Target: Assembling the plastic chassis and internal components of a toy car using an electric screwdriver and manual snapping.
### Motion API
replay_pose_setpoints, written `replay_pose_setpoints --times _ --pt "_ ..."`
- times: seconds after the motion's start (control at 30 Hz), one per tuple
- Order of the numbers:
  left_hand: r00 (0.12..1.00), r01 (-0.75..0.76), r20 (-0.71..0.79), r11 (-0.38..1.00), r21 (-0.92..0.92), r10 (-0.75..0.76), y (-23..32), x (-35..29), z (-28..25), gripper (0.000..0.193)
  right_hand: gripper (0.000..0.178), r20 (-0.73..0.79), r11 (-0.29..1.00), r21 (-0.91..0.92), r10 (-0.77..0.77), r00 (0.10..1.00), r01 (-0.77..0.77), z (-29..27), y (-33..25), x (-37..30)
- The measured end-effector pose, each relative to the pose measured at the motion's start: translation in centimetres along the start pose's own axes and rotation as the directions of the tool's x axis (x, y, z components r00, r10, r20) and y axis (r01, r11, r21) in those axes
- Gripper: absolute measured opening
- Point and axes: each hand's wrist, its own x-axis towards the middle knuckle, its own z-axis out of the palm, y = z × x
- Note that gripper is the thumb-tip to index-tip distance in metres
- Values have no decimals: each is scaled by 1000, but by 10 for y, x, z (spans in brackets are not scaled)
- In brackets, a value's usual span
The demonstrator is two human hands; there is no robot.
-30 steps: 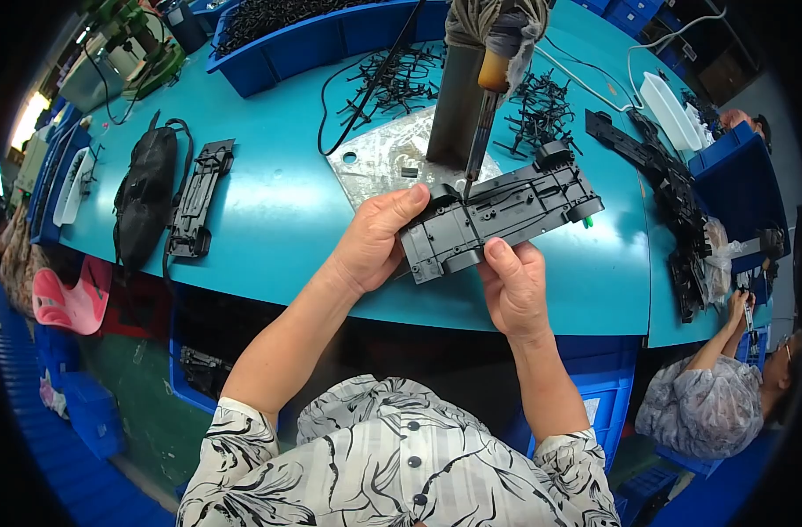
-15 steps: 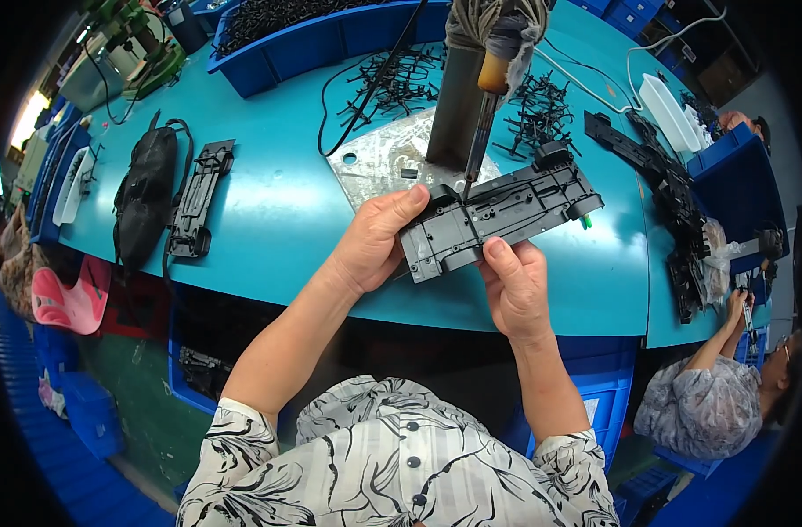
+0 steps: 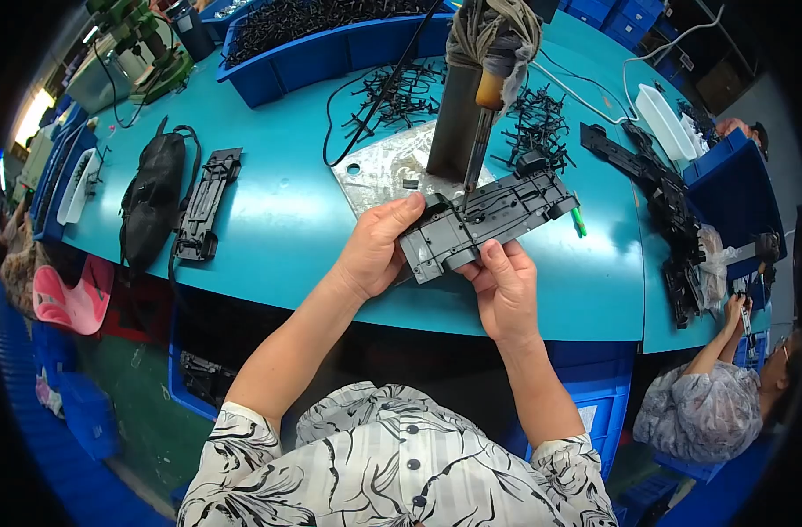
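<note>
Both my hands are closed on a long black plastic chassis [image 3: 440, 241], shaped like a toy car's underside, tilted up to the right above the table's front part. My left hand [image 3: 373, 246] grips its left end, thumb on top. Along the near edge, my right hand [image 3: 509, 294] pinches it with the thumb on the upper face and fingers beneath. A soldering iron [image 3: 490, 92], bound with cloth strips to an upright metal post [image 3: 448, 123], points down at the chassis's far side. Its tip is close to the plastic; I cannot tell whether they touch.
The post stands on a scuffed metal plate [image 3: 392, 158]. Piles of small black parts [image 3: 401, 98] flank it, with a filled blue bin [image 3: 331, 53] behind. Another chassis [image 3: 209, 206] and a black bag [image 3: 155, 193] lie left. At right are stacked chassis [image 3: 660, 189] and a co-worker [image 3: 704, 400].
The chassis has shifted slightly left and turned a little under the iron's tip. My right hand has moved with it, while the left hand keeps nearly the same place.
</note>
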Motion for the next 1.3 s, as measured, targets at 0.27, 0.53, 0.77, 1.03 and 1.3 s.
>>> replay_pose_setpoints --times 0.27,0.53,0.77,1.03,1.3 --pt "1000 4 22 1000 -19 -4 -2 5 -6 42 26 3 999 -46 -29 1000 29 5 -3 5" --pt "1000 -14 13 998 -68 14 -2 4 -9 41 25 24 995 -85 -44 999 46 8 -2 5" --pt "1000 -25 4 998 -63 25 -1 2 -7 43 20 -5 998 -47 -45 999 44 14 -3 5" --pt "1000 -16 1 998 -66 16 -1 9 -11 43 23 13 992 -110 -57 998 58 12 -1 11" --pt "999 5 -53 986 -164 -14 4 3 -6 36 24 -28 985 -170 -37 999 32 19 -1 9"
